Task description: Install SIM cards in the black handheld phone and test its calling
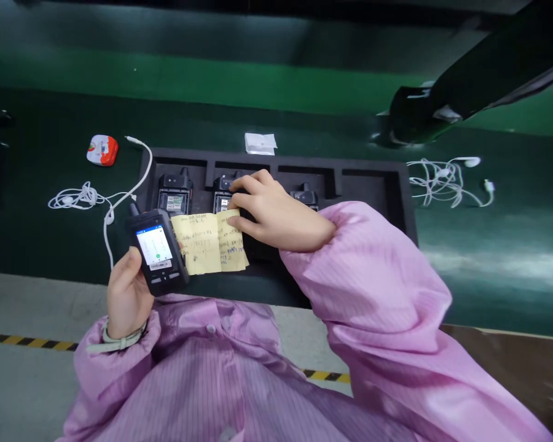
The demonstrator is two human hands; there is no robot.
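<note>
My left hand [128,285] grips a black handheld radio phone [159,255] with a stubby antenna; its lit screen shows a dial pad. A creased yellow paper note [203,248] with handwriting lies against the phone's right side. My right hand [270,212] reaches over the note's upper right part, thumb touching the paper and fingers apart. Its fingertips are over a second radio phone [222,199] in the black foam tray [364,212]. To the left in the tray is another radio phone [175,193] with its inner compartment exposed. A further radio phone [305,196] is partly hidden by my right wrist.
A white cable [144,172] and coiled white earphones [85,195] lie left of the tray. Behind them sits a red and white box [102,150]. Folded white paper [260,143] is behind the tray. More earphones [442,178] lie right, below a dark arm [461,80].
</note>
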